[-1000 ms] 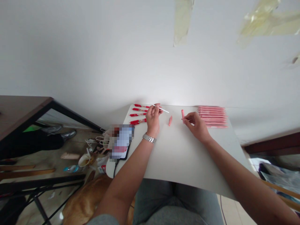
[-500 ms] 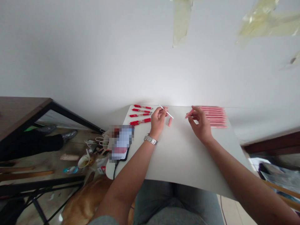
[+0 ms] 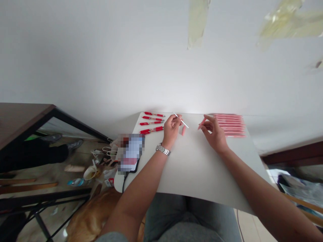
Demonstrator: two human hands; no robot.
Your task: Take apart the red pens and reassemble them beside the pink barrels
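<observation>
My left hand, with a metal watch on the wrist, is closed on a thin white refill that points up and to the right. My right hand pinches a pink pen barrel by its lower end, tilted toward the left hand. A short pink pen piece lies on the white table between the two hands. Several red pens lie in a row left of my left hand. A row of several pink pens lies right of my right hand.
A phone with a cable sits at the table's left edge. Below it on the floor are cups, cables and a tan dog. A dark wooden desk stands far left, another dark surface at right. A white wall rises behind.
My right hand picked up the pink barrel, went toward the pink pen row, then came back left with it. My left hand shifted right with the refill, nearer the loose pink piece.
</observation>
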